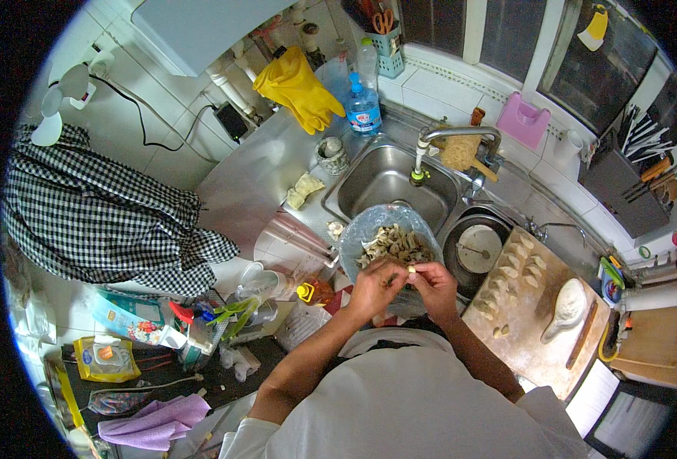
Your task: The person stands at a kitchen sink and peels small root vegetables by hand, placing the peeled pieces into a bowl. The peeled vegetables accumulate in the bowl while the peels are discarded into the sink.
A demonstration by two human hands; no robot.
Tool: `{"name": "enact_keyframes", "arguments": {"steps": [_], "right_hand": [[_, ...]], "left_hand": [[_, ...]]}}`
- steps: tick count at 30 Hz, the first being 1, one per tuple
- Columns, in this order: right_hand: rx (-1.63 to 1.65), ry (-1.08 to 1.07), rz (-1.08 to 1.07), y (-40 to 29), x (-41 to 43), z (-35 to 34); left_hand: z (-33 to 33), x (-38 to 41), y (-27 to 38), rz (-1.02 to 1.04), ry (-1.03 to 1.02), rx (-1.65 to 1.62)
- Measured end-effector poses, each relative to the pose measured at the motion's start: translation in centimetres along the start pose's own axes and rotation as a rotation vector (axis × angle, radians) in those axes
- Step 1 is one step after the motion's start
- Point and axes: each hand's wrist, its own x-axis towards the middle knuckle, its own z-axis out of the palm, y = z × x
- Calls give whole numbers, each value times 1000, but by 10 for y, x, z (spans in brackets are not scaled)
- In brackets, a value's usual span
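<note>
A small pale yellow piece (411,269), which looks like a garlic clove, is pinched between the fingertips of both my hands. My left hand (379,285) comes in from the left with its fingers curled; my right hand (435,286) meets it from the other side. Just beyond and beneath them is a bin lined with a clear plastic bag (354,234), holding a heap of brown and grey scraps (397,245). A whitish lump (335,230), perhaps a garlic bulb, lies on the counter left of the bag.
Beyond the bag is a steel sink (393,172) with a faucet (459,133). A dark pan (459,274) sits in the right basin. On the right, a wooden board (522,344) carries several dumplings (509,269), dough (565,307) and a rolling pin (581,335). An oil bottle (315,292) stands left.
</note>
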Motion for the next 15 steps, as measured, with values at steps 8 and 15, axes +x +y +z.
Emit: {"name": "enact_keyframes", "arguments": {"steps": [8, 15], "right_hand": [[24, 22, 18, -2, 0, 3], [28, -6, 34, -4, 2, 2]], "left_hand": [[3, -2, -4, -25, 35, -48], [-1, 3, 1, -38, -3, -39]]}}
